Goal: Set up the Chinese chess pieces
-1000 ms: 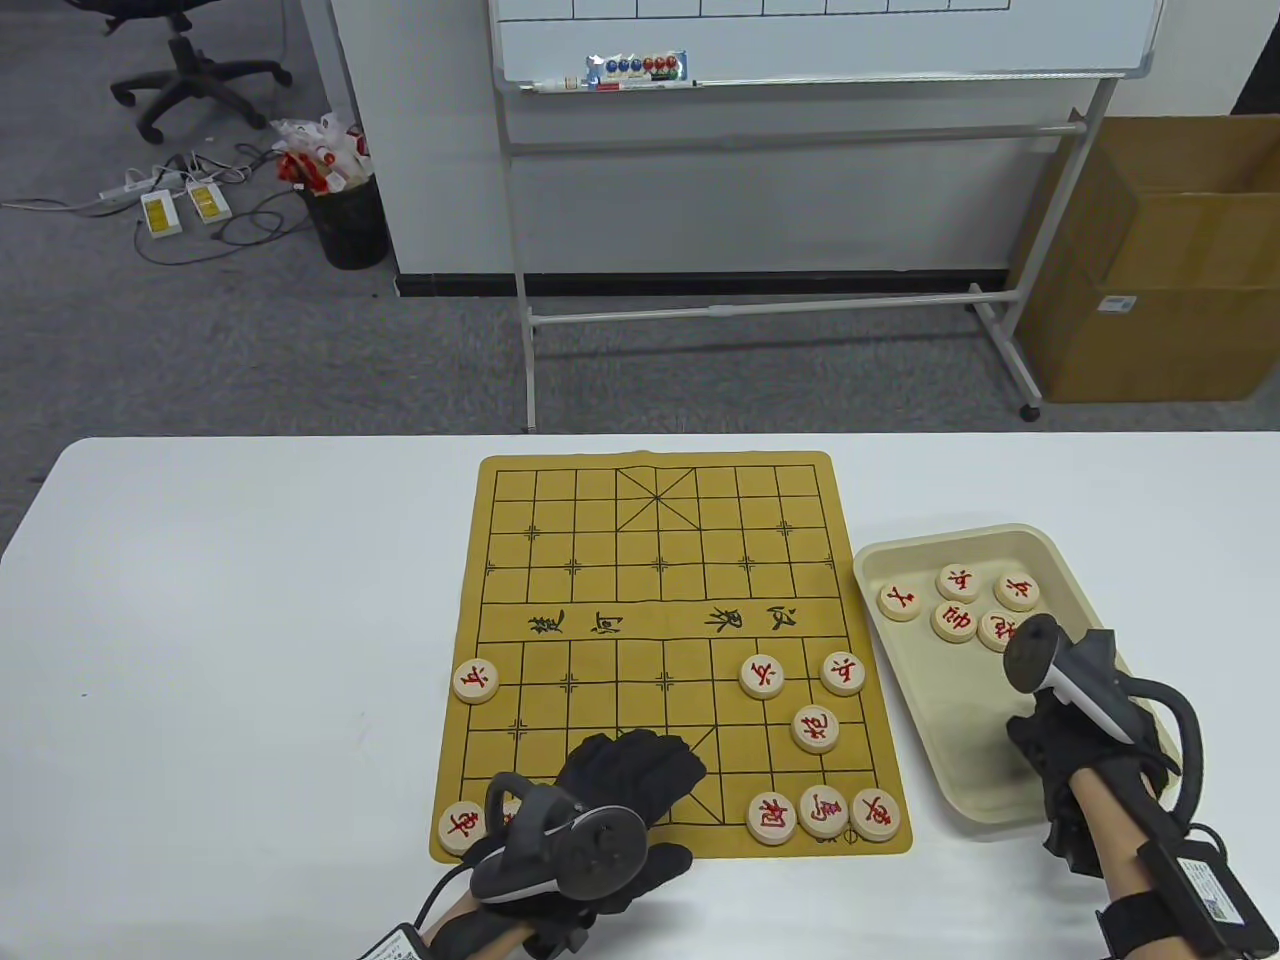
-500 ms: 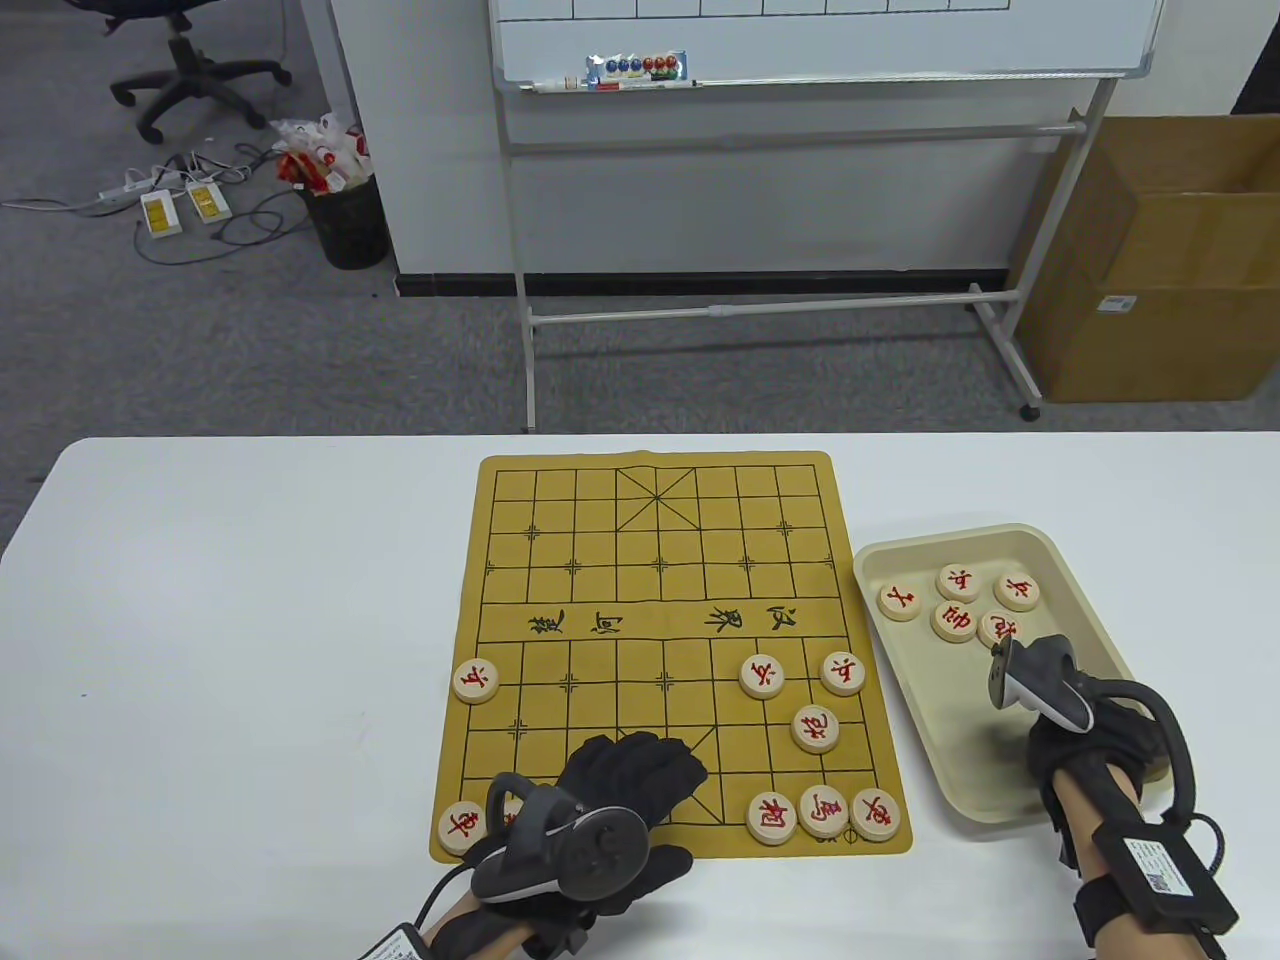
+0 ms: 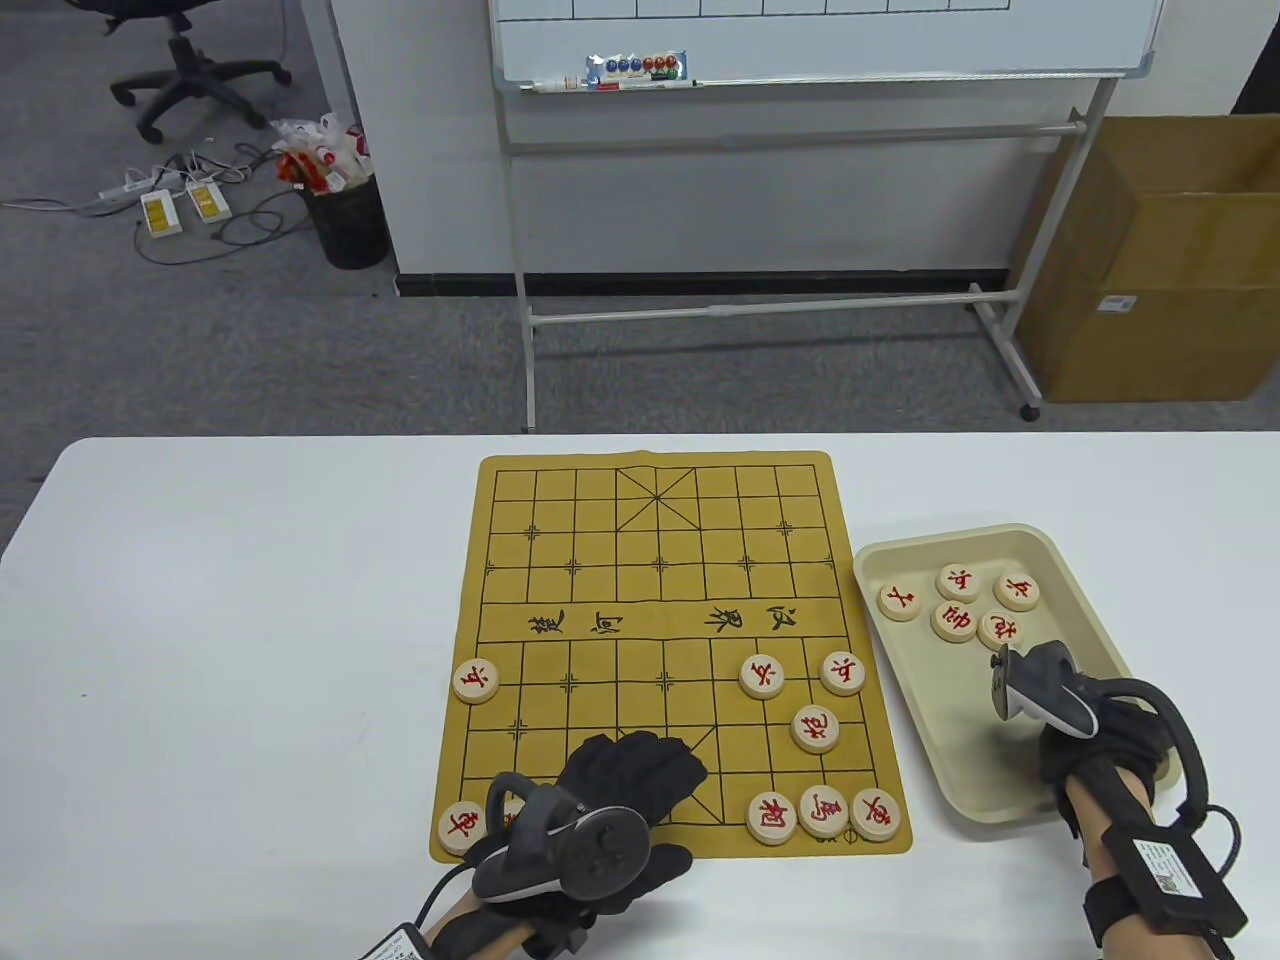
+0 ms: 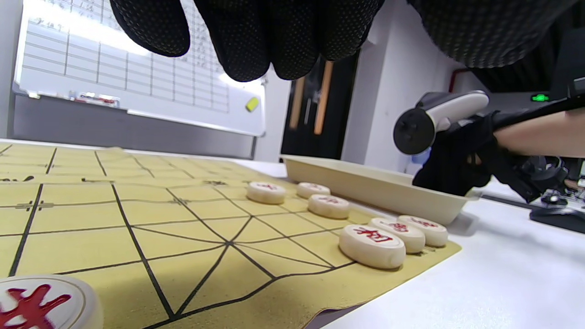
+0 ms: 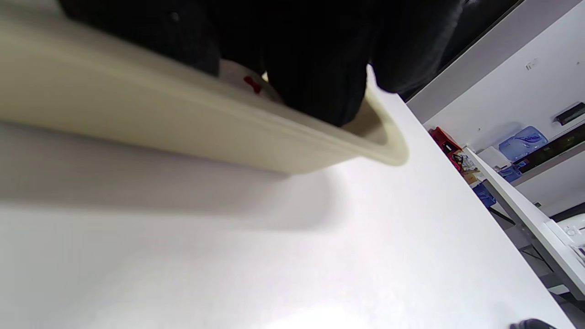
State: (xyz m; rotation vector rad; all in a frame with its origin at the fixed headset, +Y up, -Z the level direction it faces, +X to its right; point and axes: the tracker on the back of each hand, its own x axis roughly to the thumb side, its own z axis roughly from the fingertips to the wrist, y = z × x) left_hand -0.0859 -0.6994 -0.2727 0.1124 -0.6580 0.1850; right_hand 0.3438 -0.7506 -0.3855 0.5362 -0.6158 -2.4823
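Observation:
A yellow board lies on the white table. Round pale pieces with red characters stand on it: three in the near right row, three above them, one at the left edge, one at the near left corner. My left hand rests empty on the board's near edge; its fingertips hang above the board. My right hand is in the near right corner of the beige tray. Its fingers close around a piece there.
Several more pieces lie at the far end of the tray. A whiteboard stand and a cardboard box stand on the floor beyond the table. The tray's rim fills the right wrist view.
My right hand has moved toward the tray's near right corner and lowered into it. My left hand and the pieces on the board have not moved.

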